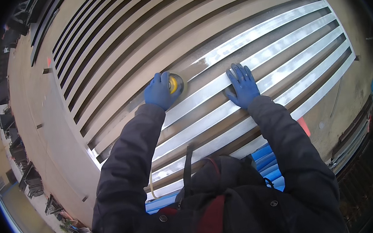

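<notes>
My left hand, in a blue glove, is closed round a round yellow-and-black palm sander. The sander rests on a slat of a large metal slatted panel in front of me. To its right lies my right hand, also gloved in blue, its fingers spread across the slats and nothing in it. Slats nearer to me look bright and silvery, while those farther off are dull tan. The sander's underside is hidden against the metal.
A thin yellowish hose hangs by my left sleeve. Blue material shows beneath the panel's near edge, with a red piece beside it. Dark metal parts line the far left, and long bars lie at lower right.
</notes>
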A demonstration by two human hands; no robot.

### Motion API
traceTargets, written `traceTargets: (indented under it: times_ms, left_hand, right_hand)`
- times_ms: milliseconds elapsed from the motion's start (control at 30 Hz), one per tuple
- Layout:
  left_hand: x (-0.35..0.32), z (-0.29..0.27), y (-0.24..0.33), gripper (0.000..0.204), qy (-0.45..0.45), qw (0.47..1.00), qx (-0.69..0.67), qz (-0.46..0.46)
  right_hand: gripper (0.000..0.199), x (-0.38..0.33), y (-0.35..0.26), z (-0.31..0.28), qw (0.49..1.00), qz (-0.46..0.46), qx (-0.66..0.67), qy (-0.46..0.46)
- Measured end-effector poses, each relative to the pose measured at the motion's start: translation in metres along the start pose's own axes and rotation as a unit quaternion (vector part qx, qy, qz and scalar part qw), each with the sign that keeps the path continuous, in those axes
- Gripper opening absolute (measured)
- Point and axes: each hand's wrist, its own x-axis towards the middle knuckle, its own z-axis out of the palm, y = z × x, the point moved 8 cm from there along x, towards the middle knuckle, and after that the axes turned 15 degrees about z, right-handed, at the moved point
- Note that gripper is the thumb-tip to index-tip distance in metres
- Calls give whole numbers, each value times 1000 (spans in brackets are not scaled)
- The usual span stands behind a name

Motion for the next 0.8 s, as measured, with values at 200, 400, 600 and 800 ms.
traceTargets:
  times_ms: [200,400,600,800]
  left_hand:
    - [53,13,46,59,-17,999,7,27]
    - [95,16,60,64,-62,998,17,-16]
    - [87,14,44,65,-133,990,40,-34]
    - [111,25,82,63,-48,998,18,45]
  right_hand:
    - [81,0,5,-1,999,17,36,3]
    - [80,1,9,2,998,28,47,-18]
    - [81,2,10,5,998,38,34,-28]
    - [80,2,9,4,999,36,20,-28]
